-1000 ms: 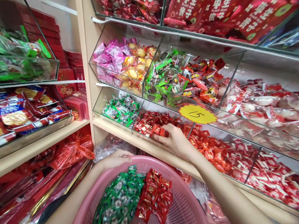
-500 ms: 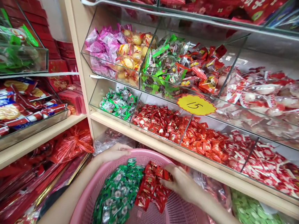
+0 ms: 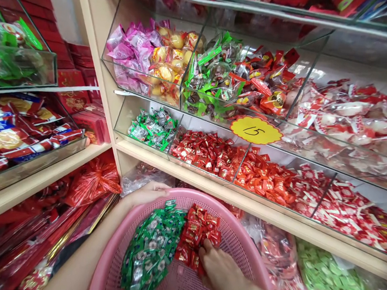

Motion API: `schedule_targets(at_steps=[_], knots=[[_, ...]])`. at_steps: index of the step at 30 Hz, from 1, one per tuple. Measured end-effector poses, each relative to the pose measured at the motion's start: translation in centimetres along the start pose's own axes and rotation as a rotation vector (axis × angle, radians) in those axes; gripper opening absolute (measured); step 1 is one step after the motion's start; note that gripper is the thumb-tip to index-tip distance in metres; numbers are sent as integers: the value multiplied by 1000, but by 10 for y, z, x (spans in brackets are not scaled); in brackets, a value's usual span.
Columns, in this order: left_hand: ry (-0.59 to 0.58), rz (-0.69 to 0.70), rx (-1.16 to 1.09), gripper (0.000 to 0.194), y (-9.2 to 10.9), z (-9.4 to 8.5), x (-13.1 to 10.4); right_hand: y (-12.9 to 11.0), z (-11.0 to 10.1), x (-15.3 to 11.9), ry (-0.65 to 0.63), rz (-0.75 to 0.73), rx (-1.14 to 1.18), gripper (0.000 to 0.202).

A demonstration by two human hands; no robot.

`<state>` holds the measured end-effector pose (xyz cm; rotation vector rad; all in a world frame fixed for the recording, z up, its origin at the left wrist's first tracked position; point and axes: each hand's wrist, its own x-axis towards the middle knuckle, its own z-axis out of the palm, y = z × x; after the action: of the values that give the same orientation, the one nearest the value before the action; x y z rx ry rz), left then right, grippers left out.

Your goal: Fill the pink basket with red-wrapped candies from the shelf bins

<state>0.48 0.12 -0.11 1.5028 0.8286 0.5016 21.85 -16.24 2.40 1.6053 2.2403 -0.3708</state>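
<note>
My left hand [image 3: 150,194] is closed over the far left rim of a pink plastic basket [image 3: 129,218]. Inside the basket, a pile of green-wrapped candies [image 3: 154,245] lies on the left, and red-wrapped candies [image 3: 198,226] lie beside it toward the far wall. My right hand [image 3: 218,267] is down in the basket at the near right edge of the red pile. Its fingers are curled in on some red candies, and their tips are partly hidden by the hand itself.
Behind the basket, a wooden shelf [image 3: 184,171] carries clear bins of red-wrapped candies [image 3: 209,153] and green-and-silver candies [image 3: 152,125]. A yellow price tag [image 3: 256,130] reads 15. Bags of green candies [image 3: 331,270] lie below right; a red plastic bag [image 3: 95,181] is at left.
My right hand has moved nearer and lower along the red candies, and its fingers have curled in. My left hand stays on the rim. The view has tilted slightly.
</note>
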Motion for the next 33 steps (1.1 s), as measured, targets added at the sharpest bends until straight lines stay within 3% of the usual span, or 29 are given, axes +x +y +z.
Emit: schedule_targets(at_steps=[12, 21, 29, 33], knots=[[25, 13, 65, 42, -5, -2, 2, -4, 4, -2, 57, 22, -89, 28], [27, 3, 49, 43, -1, 0, -1, -4, 19, 2, 144, 42, -139, 43], [29, -4, 54, 45, 2, 1, -2, -3, 19, 2, 106, 84, -146, 40], [26, 14, 81, 43, 7, 2, -3, 1, 15, 0, 79, 68, -132, 49]])
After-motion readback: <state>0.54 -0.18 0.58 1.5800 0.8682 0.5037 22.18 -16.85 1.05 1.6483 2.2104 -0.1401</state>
